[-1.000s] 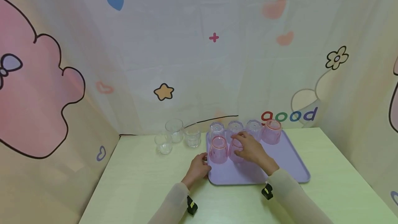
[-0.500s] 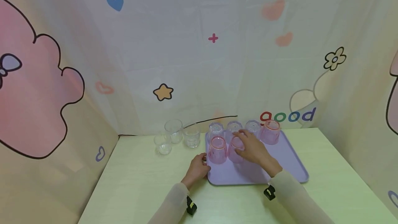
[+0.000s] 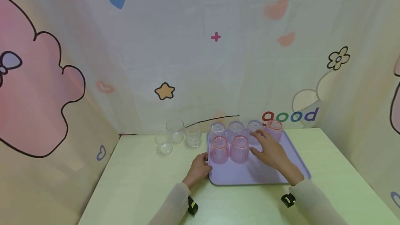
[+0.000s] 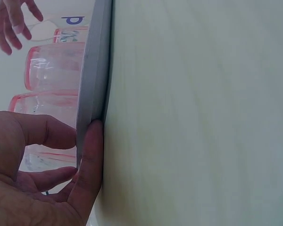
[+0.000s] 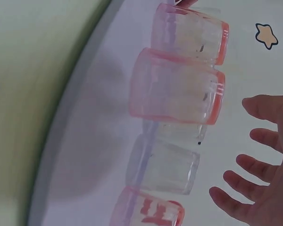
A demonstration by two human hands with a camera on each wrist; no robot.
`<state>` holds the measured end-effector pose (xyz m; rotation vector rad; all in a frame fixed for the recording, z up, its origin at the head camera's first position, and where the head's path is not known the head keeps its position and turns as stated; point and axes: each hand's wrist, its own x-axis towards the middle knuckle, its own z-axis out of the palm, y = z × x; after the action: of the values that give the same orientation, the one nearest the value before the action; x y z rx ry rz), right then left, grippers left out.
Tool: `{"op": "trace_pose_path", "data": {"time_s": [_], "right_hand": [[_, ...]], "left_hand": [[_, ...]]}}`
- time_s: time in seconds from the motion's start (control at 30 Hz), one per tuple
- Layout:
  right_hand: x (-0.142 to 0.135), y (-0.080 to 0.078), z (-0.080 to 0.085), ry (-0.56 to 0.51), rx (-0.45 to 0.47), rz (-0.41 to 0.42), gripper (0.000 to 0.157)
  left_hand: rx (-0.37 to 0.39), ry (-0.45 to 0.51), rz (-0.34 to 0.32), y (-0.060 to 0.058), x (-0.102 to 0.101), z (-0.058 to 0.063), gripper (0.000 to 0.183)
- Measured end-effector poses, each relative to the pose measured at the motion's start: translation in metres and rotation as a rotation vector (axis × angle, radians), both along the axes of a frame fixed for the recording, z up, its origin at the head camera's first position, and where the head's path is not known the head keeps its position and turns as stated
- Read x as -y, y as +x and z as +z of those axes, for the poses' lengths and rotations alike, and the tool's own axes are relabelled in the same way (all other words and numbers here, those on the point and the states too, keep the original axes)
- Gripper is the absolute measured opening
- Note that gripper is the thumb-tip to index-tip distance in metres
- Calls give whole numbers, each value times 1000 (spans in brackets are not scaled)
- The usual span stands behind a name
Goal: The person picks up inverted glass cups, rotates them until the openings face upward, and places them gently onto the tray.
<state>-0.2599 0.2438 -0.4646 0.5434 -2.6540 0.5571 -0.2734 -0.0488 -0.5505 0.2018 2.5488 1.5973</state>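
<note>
A purple tray (image 3: pixel 237 176) lies on the table, its left rim pinched by my left hand (image 3: pixel 198 170). In the left wrist view, the thumb and fingers (image 4: pixel 92 150) of that hand take the rim between them. Two pink glasses (image 3: pixel 219 152) (image 3: pixel 239 152) stand upside down in the front row. Behind them are clear faceted glasses (image 3: pixel 217 130) and another pink glass (image 3: pixel 276 127) at the right end. My right hand (image 3: pixel 270 150) hovers over the tray, right of the front pink glasses, fingers spread and holding nothing. It partly covers the back row.
Several clear glasses (image 3: pixel 164 145) stand on the table left of the tray. A patterned curtain (image 3: pixel 193 61) hangs behind the table and along both sides. The pale table (image 3: pixel 140 183) extends in front of the tray and past its right side.
My right hand has let go of the second front pink glass and moved right, away from it. That glass stays in place beside the first. My left hand still holds the tray's rim.
</note>
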Motion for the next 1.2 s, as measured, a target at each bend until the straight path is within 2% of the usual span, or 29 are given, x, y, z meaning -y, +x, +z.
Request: {"op": "trace_pose_path", "data": {"time_s": [0.27, 0.5, 0.9, 1.2], "right_hand": [[-24, 16, -7, -26, -15, -33, 53], [-49, 20, -20, -24, -43, -51, 52], [-97, 25, -43, 32, 149, -213, 52], [-121, 21, -51, 17, 167, -262, 50]], "left_hand": [[-7, 11, 0, -1, 1, -1, 64], [-14, 5, -3, -1, 1, 1, 64], [-16, 18, -11, 2, 1, 1, 64], [-27, -5, -18, 1, 1, 0, 63]]}}
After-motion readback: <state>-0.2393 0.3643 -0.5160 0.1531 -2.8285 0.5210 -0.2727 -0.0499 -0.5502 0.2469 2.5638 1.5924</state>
